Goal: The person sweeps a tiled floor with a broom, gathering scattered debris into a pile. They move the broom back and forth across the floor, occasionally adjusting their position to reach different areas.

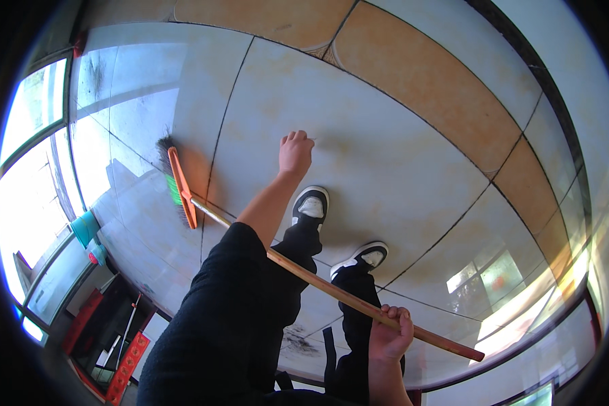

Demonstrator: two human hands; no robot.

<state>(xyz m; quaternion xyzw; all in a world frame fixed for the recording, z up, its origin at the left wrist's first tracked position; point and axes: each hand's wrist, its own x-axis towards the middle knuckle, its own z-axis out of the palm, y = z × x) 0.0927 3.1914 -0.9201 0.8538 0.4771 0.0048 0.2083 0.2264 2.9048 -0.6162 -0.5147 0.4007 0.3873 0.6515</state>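
Note:
A broom with an orange plastic head and black and green bristles rests on the tiled floor at left, its head tipped on edge. Its wooden handle runs down to the right, passing behind my left upper arm and across in front of my legs. My right hand is closed around the handle near its far end, palm side up. Over the floor beyond my shoes, my left hand is off the broom with its fingers curled in. A faint thin thing shows at its fingertips, too small to identify.
My black and white shoes stand on the pale tiles. A teal bucket is by the glass door at left. Dark smudges mark the floor near my legs. An orange tile band curves along the far side.

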